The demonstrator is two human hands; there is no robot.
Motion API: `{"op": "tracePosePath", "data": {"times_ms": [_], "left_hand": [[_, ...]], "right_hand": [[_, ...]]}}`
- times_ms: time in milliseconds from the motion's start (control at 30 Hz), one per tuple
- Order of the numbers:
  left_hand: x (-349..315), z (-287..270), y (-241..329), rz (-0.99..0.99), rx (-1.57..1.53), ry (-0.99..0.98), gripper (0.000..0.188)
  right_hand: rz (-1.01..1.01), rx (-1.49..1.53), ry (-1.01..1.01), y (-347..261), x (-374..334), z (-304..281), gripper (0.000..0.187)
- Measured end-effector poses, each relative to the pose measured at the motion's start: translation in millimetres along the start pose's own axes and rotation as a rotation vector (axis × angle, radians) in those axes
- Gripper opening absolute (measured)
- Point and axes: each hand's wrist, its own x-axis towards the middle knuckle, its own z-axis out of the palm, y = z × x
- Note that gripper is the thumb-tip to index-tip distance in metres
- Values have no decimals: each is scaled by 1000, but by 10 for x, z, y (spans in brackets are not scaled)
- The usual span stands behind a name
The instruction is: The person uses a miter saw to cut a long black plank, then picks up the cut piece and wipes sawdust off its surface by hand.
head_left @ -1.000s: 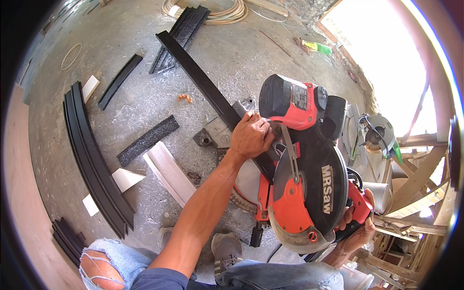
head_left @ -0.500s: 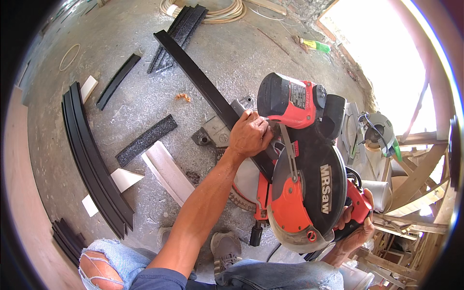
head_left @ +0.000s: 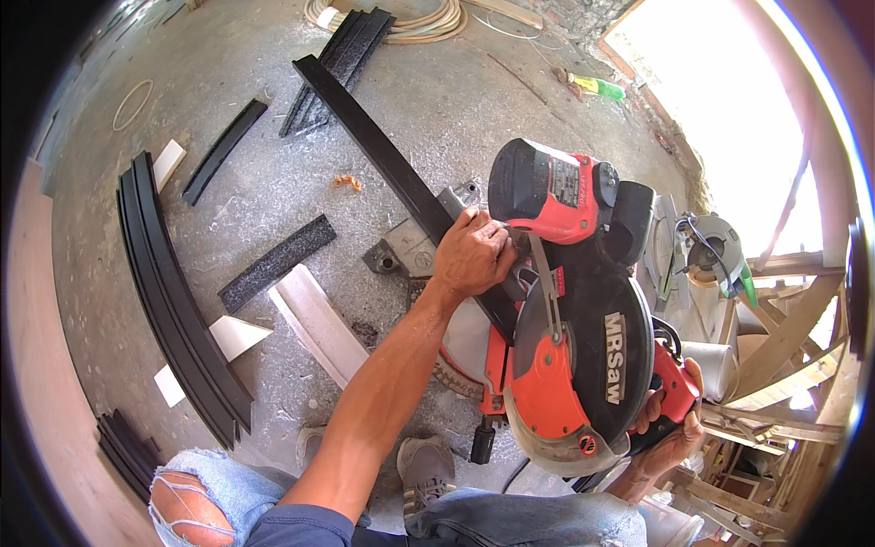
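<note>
A red and black miter saw stands on the floor before me, its head lowered over a long black strip. My left hand is closed over that strip, pressing it against the saw's fence beside the motor housing. The strip juts out to the far left past the saw's grey base. At the saw's near right side, my right hand wraps round its red handle. The blade and the strip's end lie hidden under the guard.
Black moldings, a dusty black offcut and a white molding lie on the floor to the left. A coiled hose is at the far edge. An angle grinder-like tool and a wood scrap pile are at right.
Both hands keep their places on the strip and the handle. Only a very slight shift of the whole view shows.
</note>
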Motion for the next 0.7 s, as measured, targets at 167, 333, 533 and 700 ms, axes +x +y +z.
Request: {"op": "tracePosePath", "data": {"times_ms": [167, 333, 533, 700], "left_hand": [[3, 10, -2, 16, -4, 6, 18], [-6, 9, -11, 5, -3, 6, 17], [-11, 21, -3, -4, 3, 0, 17], [-10, 10, -5, 0, 22, -4, 19]], "right_hand": [[-4, 5, 12, -2, 10, -13, 74], [17, 44, -76, -27, 64, -50, 74], [9, -3, 20, -28, 26, 12, 74], [4, 62, -54, -15, 53, -31, 74]]}}
